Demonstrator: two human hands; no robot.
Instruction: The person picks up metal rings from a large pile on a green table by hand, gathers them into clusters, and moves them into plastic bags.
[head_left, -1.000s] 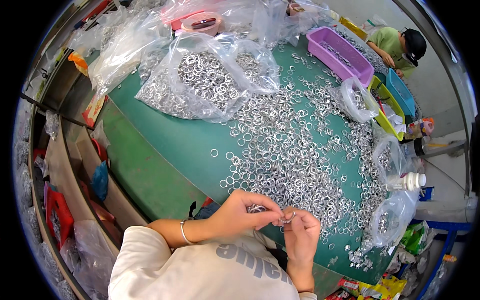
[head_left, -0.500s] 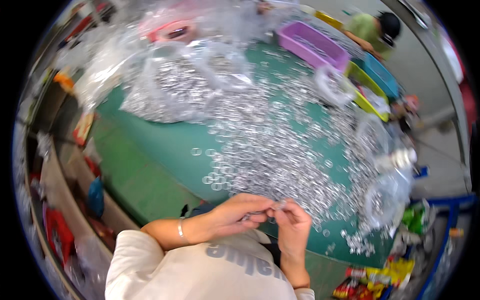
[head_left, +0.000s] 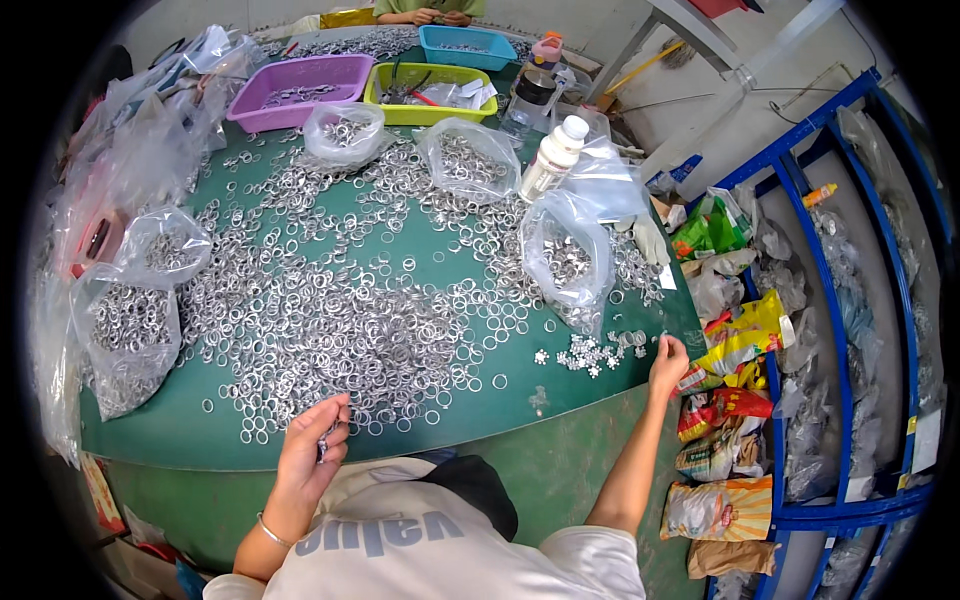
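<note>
A broad heap of silver metal rings covers the middle of the green table. At its near edge is my left hand, fingers curled round a few rings that partly show in the palm. Out at the table's right edge, my right hand has its thumb and fingertips pressed together; what they pinch, if anything, is too small to make out. Just left of that hand lies a small pile of silver flower-shaped pieces, with a short row of rings beside it.
Clear bags of rings stand at the left and right. Behind are a purple tray, a lime-green tray, a blue tray and a white bottle. Blue shelving runs along the right. Another person's hands work opposite.
My hands, together over the near edge of the heap before, are now apart. The right has gone out to the right beside the small pile. The view has turned to the right.
</note>
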